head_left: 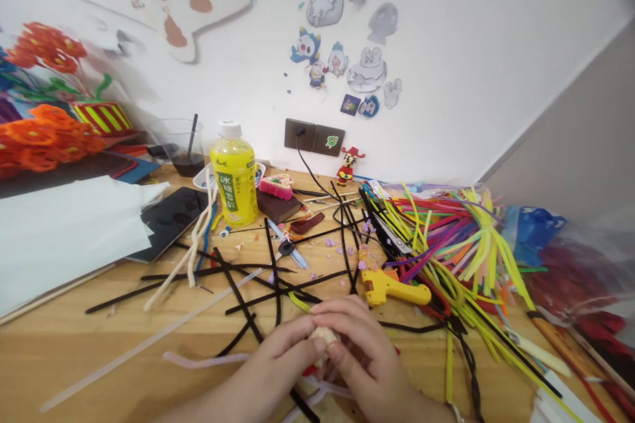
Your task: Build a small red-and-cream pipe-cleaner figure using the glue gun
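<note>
Low in the middle of the view, my left hand (284,358) and my right hand (370,347) close together around a small cream-coloured fuzzy piece (325,336). Both thumbs press on it, and fingers cover most of its shape. A bit of red shows beneath the hands. Pale pink pipe cleaners lie under and beside them; one pale pink pipe cleaner (203,361) sticks out left of my left hand. Black pipe cleaners (238,294) criss-cross the table just beyond. Above my right hand lies a yellow glue gun (394,287). A long translucent glue stick (149,342) rests diagonally at left.
A yellow drink bottle (233,175) stands at the back, beside a plastic cup (186,152). White paper (69,231) overlaps a black tablet-like slab (171,221) at left. Colourful pipe cleaners (476,238) heap up at right. Orange pipe-cleaner flowers (47,135) fill the far left.
</note>
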